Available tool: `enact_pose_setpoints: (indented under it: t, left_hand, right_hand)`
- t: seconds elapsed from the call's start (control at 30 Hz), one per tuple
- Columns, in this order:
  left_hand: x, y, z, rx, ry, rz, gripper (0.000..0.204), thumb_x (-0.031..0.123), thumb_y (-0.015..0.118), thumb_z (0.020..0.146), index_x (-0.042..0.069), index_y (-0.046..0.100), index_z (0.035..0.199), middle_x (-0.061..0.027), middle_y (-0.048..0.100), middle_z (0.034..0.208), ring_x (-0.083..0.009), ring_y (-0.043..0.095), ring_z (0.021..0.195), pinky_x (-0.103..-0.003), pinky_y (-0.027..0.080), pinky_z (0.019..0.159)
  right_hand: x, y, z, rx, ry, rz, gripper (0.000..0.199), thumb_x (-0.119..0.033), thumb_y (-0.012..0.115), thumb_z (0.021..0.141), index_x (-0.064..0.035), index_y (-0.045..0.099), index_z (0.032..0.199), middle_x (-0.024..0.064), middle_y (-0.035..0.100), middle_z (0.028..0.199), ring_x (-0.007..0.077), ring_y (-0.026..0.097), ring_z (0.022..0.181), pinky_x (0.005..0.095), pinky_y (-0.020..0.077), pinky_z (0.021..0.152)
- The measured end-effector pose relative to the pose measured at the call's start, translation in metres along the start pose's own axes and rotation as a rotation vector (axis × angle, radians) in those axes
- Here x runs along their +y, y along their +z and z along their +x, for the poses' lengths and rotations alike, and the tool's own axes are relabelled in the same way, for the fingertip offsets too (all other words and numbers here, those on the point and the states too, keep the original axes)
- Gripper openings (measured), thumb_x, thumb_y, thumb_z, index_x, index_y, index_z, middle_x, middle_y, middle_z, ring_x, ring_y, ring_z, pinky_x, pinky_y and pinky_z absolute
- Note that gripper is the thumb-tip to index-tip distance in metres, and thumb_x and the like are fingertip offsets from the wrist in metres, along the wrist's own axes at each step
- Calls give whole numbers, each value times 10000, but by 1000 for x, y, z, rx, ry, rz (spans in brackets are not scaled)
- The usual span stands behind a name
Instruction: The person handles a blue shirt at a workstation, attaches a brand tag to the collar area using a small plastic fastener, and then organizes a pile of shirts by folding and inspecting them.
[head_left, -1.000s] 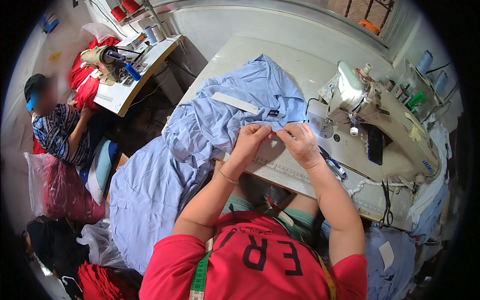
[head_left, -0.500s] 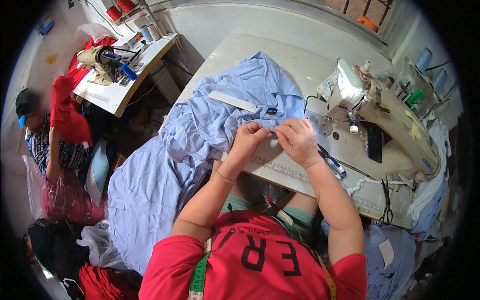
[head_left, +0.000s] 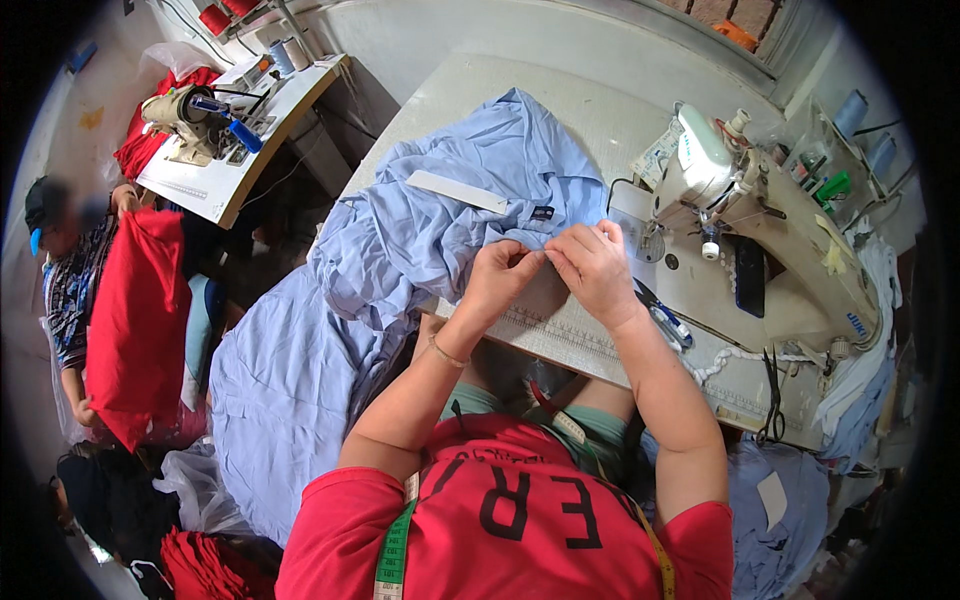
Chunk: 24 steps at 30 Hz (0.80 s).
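Observation:
A light blue garment [head_left: 470,165] lies bunched on the sewing table and drapes off its left front side. My left hand [head_left: 500,278] is closed in a pinch on the garment's near edge. Close beside it, my right hand [head_left: 592,268] pinches at the same edge, fingertips almost meeting. Whatever small piece sits between the fingertips is hidden. Just beyond them a small dark label [head_left: 542,213] shows on the fabric. A white strip [head_left: 457,192] rests on top of the garment, left of the label.
A sewing machine [head_left: 750,200] stands at the right, with a dark phone [head_left: 749,277] by it. Small snips [head_left: 665,318] lie near my right wrist, black scissors [head_left: 772,395] at the front edge. At left, a co-worker holds red cloth [head_left: 140,320] near another machine [head_left: 190,120].
The co-worker has lowered and spread the red cloth. My hands stay at the garment's edge with fingertips drawn slightly closer; the whole view has shifted a little.

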<state>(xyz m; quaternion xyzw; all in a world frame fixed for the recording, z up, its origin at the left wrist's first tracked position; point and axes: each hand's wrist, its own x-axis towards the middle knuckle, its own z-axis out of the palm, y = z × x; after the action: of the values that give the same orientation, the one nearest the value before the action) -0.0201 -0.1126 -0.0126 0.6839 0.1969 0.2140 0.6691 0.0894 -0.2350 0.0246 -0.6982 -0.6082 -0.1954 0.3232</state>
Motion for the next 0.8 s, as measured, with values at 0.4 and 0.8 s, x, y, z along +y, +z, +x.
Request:
enact_pose_setpoints:
  t: [0.4, 0.8]
  left_hand:
    - [7, 3, -5, 1, 80, 111, 170, 97, 623, 826, -47, 599, 740, 21, 494, 589, -44, 404, 551, -238, 338, 476]
    - [-1, 0, 1, 32, 12, -22, 195, 129, 622, 826, -18, 605, 699, 40, 524, 613, -35, 428, 567, -222, 343, 483]
  right_hand:
    - [-5, 5, -1, 43, 22, 8, 93, -64, 634, 696, -85, 564, 755, 38, 540, 747, 219, 546, 716, 359, 385, 744]
    - [-3, 7, 2, 3, 119, 195, 44, -99, 639, 768, -70, 614, 791, 33, 588, 787, 217, 568, 761, 343, 390, 724]
